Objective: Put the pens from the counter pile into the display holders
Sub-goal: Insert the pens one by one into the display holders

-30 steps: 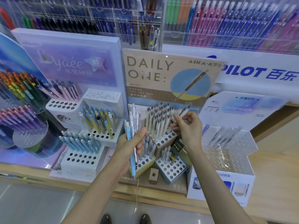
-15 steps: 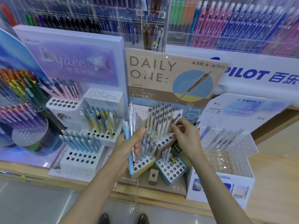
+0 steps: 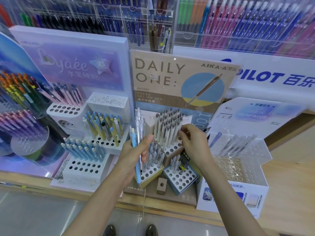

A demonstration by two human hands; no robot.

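My left hand (image 3: 136,151) grips a small bundle of pens (image 3: 137,133), a light blue one and a few clear ones, upright in front of the Daily One display. My right hand (image 3: 192,140) pinches the cream pen (image 3: 177,133) at the right edge of the cream pen cluster (image 3: 167,126), which stands in the raised white holder (image 3: 172,149). Below sit a yellow-sided holder (image 3: 150,174) with grey pens and a blue-sided holder (image 3: 180,178) with a few pens and several bare holes. No counter pile is in view.
A white tiered stand (image 3: 83,167) with blue and yellow pens is at the left. A clear acrylic holder (image 3: 238,160) with a few clear pens is at the right. Racks of pens (image 3: 238,23) fill the back wall. A wooden counter edge (image 3: 170,208) runs in front.
My right hand has come down and to the left with the cream pen, from above the cluster to its right edge. My left hand has held its bundle steady.
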